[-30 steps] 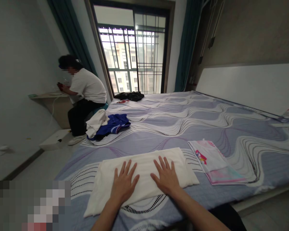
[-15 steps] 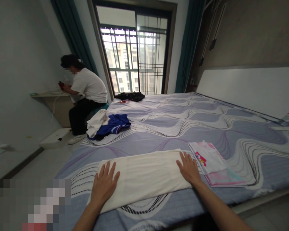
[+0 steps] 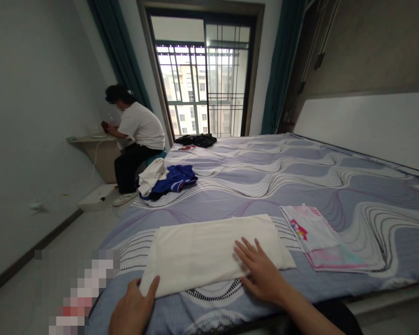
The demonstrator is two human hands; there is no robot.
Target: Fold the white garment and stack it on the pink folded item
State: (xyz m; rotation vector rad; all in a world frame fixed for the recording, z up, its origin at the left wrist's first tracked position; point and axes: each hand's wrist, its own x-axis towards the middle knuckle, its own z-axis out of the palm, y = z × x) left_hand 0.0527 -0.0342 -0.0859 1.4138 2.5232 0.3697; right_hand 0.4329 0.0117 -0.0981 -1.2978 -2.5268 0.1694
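A cream-white cloth (image 3: 209,251), folded into a long flat rectangle, lies near the front edge of the bed. My left hand (image 3: 134,304) is at its near left corner, the thumb resting by the near edge and apart from the fingers, whose tips are partly hidden. My right hand (image 3: 258,270) lies on the right half of the cloth, fingers stretched out and palm down, gripping nothing. To the right of the cloth is a folded white and pink piece of fabric (image 3: 310,232) with a colourful cartoon print.
Patterned grey-blue bedding (image 3: 251,186) covers the bed. A blue garment (image 3: 178,177) and a white one (image 3: 152,177) lie bunched at its left edge. Black items (image 3: 199,140) lie at the far end. Another person (image 3: 141,125) sits by a small wall desk (image 3: 101,153).
My left hand has slid down from the cloth's left part to its near corner. My right hand has moved left and nearer from the right end. The view has shifted slightly.
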